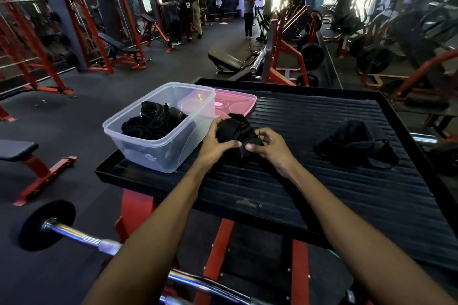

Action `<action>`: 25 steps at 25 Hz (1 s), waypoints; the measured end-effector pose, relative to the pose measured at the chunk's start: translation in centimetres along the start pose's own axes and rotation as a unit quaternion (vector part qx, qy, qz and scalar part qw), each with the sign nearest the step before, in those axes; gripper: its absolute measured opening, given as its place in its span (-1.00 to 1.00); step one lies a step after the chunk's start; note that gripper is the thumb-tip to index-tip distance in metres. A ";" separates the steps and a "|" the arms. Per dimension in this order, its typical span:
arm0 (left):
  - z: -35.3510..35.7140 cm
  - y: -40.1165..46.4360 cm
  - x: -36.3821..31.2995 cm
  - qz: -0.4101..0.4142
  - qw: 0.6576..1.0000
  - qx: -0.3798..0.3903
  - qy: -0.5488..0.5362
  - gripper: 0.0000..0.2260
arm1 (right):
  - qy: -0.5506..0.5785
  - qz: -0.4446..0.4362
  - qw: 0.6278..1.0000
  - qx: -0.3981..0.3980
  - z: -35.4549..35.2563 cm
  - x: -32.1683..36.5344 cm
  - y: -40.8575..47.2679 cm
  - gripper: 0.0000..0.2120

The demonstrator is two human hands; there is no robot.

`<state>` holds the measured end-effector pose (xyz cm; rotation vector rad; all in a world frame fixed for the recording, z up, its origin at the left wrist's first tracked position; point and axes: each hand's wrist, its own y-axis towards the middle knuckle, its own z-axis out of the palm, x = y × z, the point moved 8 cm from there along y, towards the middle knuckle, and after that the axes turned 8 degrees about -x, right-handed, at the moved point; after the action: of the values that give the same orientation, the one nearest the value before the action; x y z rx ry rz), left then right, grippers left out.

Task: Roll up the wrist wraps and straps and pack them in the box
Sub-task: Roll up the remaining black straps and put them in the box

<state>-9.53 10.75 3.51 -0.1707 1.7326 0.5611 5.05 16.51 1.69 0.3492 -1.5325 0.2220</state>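
At far left on the ribbed black tray (pixel 309 181), clear box (pixel 138 141) holding rolled black straps (pixel 153 124). Just right, left hand (pixel 213 141) and right hand (pixel 270 147), close together, both clamped on a black wrist wrap (pixel 238 129). Farther right, loose black wraps (pixel 354 146) lying apart.

One clear box (pixel 158 131), one pink lid (pixel 235 103), several rolled wraps inside (pixel 153 122), one wrap in two hands (pixel 235 131), one loose pile (pixel 357 146), one black tray (pixel 322 193)
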 end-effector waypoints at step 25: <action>2.7 -0.7 -0.1 -0.058 0.987 0.045 -0.144 -0.58 | 0.163 0.053 0.977 0.125 3.5 1.6 -2.0 -0.48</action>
<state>-6.89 11.35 3.01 -0.1186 1.4541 0.4004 2.55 13.30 3.17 0.4076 -1.2006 0.5345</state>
